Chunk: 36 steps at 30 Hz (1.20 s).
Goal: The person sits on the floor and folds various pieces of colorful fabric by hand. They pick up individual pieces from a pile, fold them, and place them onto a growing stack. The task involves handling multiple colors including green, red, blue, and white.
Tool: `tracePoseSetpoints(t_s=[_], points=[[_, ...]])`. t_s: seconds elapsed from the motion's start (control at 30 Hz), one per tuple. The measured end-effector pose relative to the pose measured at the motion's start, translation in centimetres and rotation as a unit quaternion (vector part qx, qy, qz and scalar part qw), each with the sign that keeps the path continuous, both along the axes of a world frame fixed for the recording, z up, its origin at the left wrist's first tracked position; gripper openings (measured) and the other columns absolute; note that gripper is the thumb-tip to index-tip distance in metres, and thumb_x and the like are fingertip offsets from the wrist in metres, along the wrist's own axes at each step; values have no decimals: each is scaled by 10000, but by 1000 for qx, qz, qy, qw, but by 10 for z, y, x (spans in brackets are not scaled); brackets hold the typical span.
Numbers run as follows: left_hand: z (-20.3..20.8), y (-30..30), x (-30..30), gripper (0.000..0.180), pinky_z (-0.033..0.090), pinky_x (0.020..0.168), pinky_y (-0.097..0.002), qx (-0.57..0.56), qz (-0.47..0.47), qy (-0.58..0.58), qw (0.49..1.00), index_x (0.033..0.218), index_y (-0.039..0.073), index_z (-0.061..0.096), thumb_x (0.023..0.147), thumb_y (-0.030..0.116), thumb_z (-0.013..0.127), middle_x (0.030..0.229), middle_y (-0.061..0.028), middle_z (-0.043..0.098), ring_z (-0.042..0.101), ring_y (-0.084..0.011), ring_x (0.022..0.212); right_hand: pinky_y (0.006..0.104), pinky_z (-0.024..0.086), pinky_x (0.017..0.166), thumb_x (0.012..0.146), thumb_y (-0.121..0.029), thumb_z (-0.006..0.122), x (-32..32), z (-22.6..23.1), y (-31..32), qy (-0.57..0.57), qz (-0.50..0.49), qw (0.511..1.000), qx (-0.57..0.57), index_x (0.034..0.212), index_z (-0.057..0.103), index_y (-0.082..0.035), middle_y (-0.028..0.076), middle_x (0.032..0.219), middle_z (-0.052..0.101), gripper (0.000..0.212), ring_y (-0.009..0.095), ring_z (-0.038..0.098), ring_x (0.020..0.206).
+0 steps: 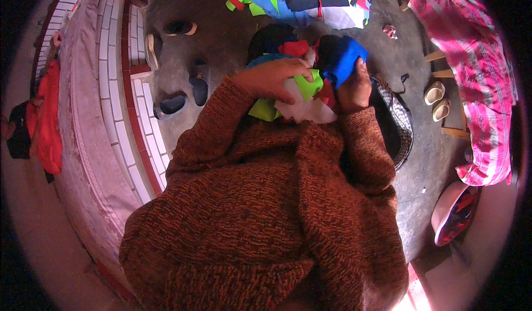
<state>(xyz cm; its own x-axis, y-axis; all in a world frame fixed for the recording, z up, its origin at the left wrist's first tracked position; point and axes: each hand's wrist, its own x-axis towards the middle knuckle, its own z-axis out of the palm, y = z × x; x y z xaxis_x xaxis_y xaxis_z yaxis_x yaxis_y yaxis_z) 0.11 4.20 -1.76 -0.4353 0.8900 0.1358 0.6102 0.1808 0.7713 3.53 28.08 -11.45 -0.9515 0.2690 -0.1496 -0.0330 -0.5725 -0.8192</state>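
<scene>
- seen from the middle of the view, the left hand (277, 79) sits at 12 o'clock, its fingers curved loosely over the cloth pieces; i cannot tell whether they pinch any of them.
- the right hand (356, 92) is at 2 o'clock, thumb pressed on a bright blue cloth (346, 61), with the fingers mostly hidden behind it; the grip looks narrow.
- that blue cloth lies between 1 and 2 o'clock, against a dark cloth beside it.
- under and just beside the left hand are a pale cloth piece (313, 110) at about 1 o'clock and a lime green piece (266, 110) at 12.
- a red scrap (293, 47) shows just above the left hand, between 12 and 1 o'clock.
- a heap of many-coloured scraps (299, 3) lies further off, also between 12 and 1.
- a bag with a checked rim (403, 122) stands near the right forearm, between 2 and 3 o'clock.
- past it, pale shoes (434, 93) are near 2:30, beside a pink plaid cloth (471, 61).
- a pink basin (443, 211) is between 3 and 4 o'clock, with dark and red stuff inside.
- dark slippers (172, 106) rest near 10 o'clock, on the floor.
</scene>
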Motion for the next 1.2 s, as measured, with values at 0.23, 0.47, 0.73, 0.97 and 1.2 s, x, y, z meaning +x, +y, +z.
tracePoseSetpoints(t_s=[0.23, 0.47, 0.73, 0.97, 1.2], points=[[-6, 12, 5, 332, 453, 827, -352, 11, 84, -18, 996, 1021, 60, 585, 689, 65, 609, 979, -131, 618, 589, -299, 943, 343, 456, 859, 888, -63, 487, 3, 20, -5, 17, -1, 1000, 6, 1097, 509, 43, 192, 1051, 582, 235, 313, 578, 953], [-10, 12, 3, 171, 490, 711, -345, 14, 184, -49, 982, 935, 34, 627, 799, 104, 552, 892, -140, 650, 636, -297, 838, 353, 444, 889, 951, -310, 414, 6, 48, -17, 3, 34, 985, -171, 1185, 463, -25, 117, 1092, 571, 371, 262, 561, 987], [-16, 17, 2, 252, 446, 679, -237, 139, 329, -241, 902, 938, -20, 616, 912, 215, 530, 797, 17, 592, 511, -43, 763, 358, 481, 820, 923, -319, 478, 8, 24, -12, 39, 89, 991, -91, 1128, 492, -43, 84, 1052, 572, 344, 201, 569, 942], [11, 11, 6, 288, 440, 720, -219, 164, 293, -306, 891, 968, -4, 630, 928, 254, 510, 853, 27, 607, 528, -32, 796, 337, 482, 806, 907, -161, 541, 10, 42, -24, 56, 61, 991, -104, 1019, 557, -57, 52, 981, 604, 153, 167, 577, 906], [-1, 12, 5, 275, 445, 710, -222, 203, 321, -372, 847, 928, 8, 628, 924, 257, 511, 840, 23, 612, 549, -45, 776, 320, 471, 814, 911, -173, 549, 11, 38, -23, 55, 87, 989, -109, 991, 565, -51, 47, 970, 608, 147, 162, 580, 878]])
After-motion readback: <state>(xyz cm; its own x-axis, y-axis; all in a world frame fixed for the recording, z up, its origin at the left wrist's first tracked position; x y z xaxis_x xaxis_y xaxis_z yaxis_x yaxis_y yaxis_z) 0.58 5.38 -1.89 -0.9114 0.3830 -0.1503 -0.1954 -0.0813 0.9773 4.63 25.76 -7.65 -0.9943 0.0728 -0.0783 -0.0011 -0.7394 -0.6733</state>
